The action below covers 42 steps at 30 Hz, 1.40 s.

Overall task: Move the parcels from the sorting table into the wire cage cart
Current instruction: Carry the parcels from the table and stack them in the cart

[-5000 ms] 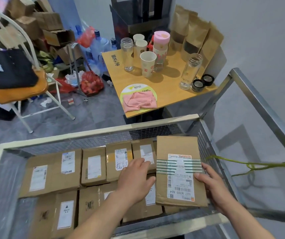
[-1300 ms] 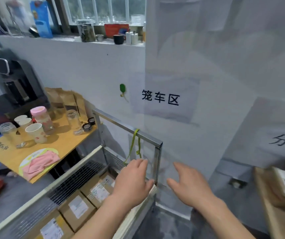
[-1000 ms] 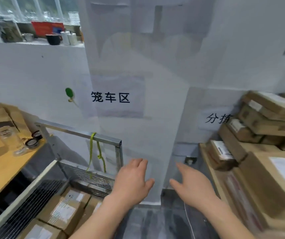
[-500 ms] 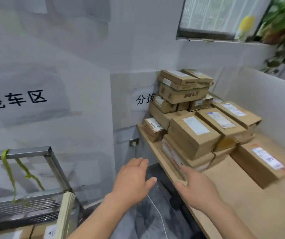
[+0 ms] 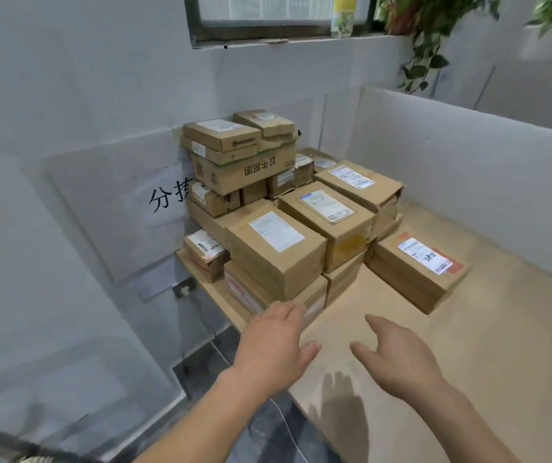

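Note:
A pile of brown cardboard parcels [image 5: 278, 248] with white labels is stacked at the far left corner of the wooden sorting table [image 5: 488, 345]. A single flat parcel [image 5: 415, 269] lies to the right of the pile. My left hand [image 5: 274, 349] hovers open, just in front of the lowest front parcel [image 5: 251, 292]. My right hand [image 5: 398, 355] is open above the bare tabletop, fingers spread, holding nothing. The wire cage cart is out of view.
White partition walls [image 5: 468, 168] enclose the table at the back and right. A paper sign [image 5: 164, 198] hangs on the wall left of the pile. A wall socket [image 5: 184, 290] with a white cable sits below the table edge. Plants [image 5: 428, 38] hang by the window.
The view has swung right from the cage cart to the sorting table. Both empty hands have come closer to the parcel pile; five seconds ago they were setting a parcel in the cart.

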Available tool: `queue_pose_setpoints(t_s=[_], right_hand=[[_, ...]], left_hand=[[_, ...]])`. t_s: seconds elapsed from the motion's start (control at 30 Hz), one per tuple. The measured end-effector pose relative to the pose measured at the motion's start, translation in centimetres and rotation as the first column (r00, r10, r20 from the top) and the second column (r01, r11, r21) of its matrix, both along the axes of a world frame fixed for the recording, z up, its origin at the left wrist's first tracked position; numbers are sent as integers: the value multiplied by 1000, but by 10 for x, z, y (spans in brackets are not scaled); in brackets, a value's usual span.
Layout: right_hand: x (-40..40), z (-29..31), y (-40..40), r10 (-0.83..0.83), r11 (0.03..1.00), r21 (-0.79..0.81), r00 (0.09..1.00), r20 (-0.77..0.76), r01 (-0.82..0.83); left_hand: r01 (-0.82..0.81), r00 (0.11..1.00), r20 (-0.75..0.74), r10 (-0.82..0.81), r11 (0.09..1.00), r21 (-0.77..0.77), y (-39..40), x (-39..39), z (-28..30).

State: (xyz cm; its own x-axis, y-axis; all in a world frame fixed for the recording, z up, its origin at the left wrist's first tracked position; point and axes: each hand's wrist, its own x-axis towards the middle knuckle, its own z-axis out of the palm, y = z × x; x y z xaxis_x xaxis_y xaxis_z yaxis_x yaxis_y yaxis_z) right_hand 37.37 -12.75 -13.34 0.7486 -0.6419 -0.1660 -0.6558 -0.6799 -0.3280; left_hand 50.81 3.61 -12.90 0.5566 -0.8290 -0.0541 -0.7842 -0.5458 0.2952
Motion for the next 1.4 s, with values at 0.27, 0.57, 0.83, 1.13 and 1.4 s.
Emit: queue_pose_setpoints(t_s=[0.27,0.57,0.83,1.13,1.4], right_hand=[[-12,-26,-135,-108,994,26,989,-100,111],[2,-66,-290,-146,988,22,981,-128,150],[57,-89,-381,-106,994,-46,981,-165,100],[81,-110,-417,-19,990,134,978,-209,48],[45,-121,-353,15,990,139,984,-178,10]], left_hand=[[91,995,-45,-87,990,108,-146,-7,-21],[150,988,-61,-140,969,195,-271,-7,-49],[137,989,-81,-123,967,212,-300,2,-72],[67,993,-106,-46,977,200,-282,13,-97],[46,986,-164,-12,977,208,-257,0,-118]])
